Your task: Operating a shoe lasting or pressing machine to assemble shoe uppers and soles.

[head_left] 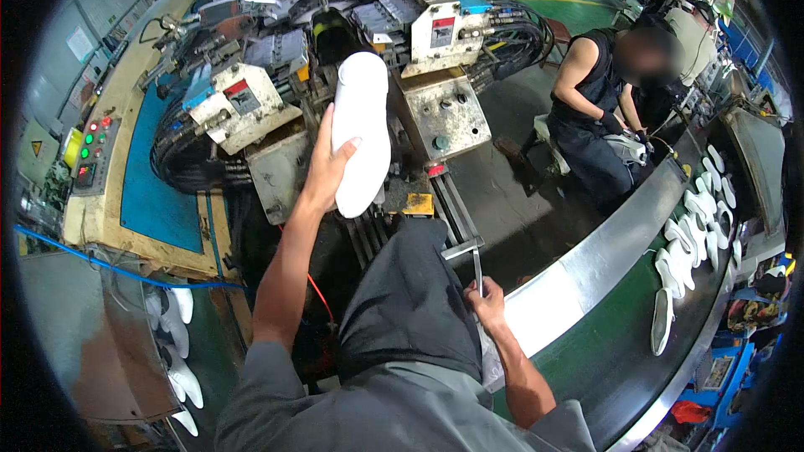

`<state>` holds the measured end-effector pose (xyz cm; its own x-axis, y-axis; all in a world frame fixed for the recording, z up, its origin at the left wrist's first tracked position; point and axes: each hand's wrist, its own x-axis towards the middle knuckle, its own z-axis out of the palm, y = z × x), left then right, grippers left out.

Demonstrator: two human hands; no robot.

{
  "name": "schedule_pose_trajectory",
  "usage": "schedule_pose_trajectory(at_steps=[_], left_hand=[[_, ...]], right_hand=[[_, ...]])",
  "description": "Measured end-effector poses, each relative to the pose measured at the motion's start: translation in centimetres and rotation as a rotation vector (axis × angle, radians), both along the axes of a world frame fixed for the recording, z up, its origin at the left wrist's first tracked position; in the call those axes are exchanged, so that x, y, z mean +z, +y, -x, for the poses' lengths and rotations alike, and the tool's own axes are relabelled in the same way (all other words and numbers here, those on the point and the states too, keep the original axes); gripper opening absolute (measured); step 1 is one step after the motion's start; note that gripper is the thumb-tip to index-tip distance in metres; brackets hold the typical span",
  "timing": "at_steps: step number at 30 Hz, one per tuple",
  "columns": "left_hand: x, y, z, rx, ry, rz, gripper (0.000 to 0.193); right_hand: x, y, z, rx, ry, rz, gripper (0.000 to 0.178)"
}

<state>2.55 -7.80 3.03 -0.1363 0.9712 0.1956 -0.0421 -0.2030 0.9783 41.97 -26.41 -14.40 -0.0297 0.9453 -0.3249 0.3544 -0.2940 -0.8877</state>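
My left hand (325, 169) grips a white shoe (363, 142) from its left side, with the thumb across its pale, smooth face. The shoe is held up in front of the machine (251, 100), one end close to a dark block (333, 37) at the machine's middle. By my right thigh, my right hand (487, 305) is closed around the lower end of a thin metal bar (477, 263). That bar reaches up to the end of a metal rail frame (456, 209) sticking out from the machine.
A curved conveyor (578, 368) on the right carries several white shoes (682, 243) behind a shiny metal edge (569, 285). A seated co-worker (599, 109) in dark gloves handles a light shoe. More white shoes (180, 368) lie at lower left. A button panel (95, 151) stands left.
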Motion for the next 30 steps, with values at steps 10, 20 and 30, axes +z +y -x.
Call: schedule_pose_trajectory(at_steps=[10,20,30], left_hand=[[-14.0,-18.8,-12.4,-0.132,-0.154,0.510,0.090],[-16.3,-22.6,-12.3,-0.316,-0.214,0.633,0.104],[-16.7,-23.3,-11.8,-0.381,-0.595,0.640,0.099]], right_hand=[[9.0,5.2,0.6,0.461,-0.601,-0.548,0.027],[2.0,4.9,4.8,0.600,-0.792,-0.354,0.026],[-1.2,3.9,3.6,0.397,-0.810,-0.334,0.030]])
